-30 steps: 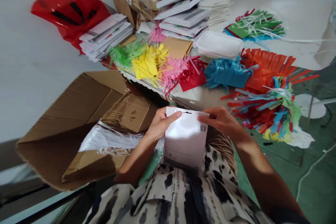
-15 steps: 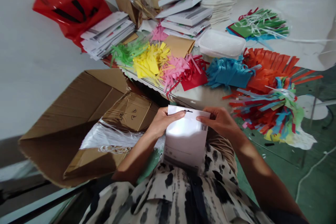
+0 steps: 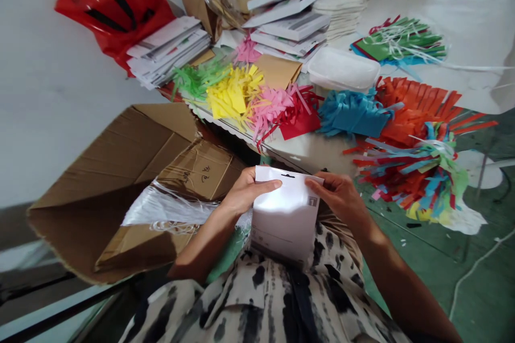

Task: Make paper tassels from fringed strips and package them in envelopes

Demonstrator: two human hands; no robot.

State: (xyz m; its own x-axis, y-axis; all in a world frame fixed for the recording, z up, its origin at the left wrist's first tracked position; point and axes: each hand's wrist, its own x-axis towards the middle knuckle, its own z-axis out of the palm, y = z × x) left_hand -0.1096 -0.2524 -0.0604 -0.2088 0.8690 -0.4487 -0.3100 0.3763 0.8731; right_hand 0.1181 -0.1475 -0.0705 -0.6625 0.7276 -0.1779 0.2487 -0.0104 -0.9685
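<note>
A flat white packaging box [image 3: 284, 220] with a hang slot near its top edge is held in front of my lap. My left hand [image 3: 247, 191] grips its upper left side, thumb lying on the front face. At the upper right corner, my right hand [image 3: 338, 198] pinches the box between thumb and fingers. The fingers behind the box are hidden. Small print and a dark square mark show on the face turned to me. Beyond my hands, on the table's near edge, lie fringed paper bundles in red [image 3: 300, 120], pink [image 3: 271, 107] and blue [image 3: 356, 112].
An open cardboard carton [image 3: 108, 187] with white string [image 3: 169, 206] stands at my left. Stacks of white boxes [image 3: 289, 24], a red plastic bag [image 3: 116, 16], a clear plastic tub [image 3: 341, 67] and yellow fringed paper [image 3: 229, 96] are on the table. Orange fringed paper [image 3: 418, 102] lies right.
My hands and the box have shifted only slightly, and my right hand sits a little farther right along the top edge. The whole view has moved slightly.
</note>
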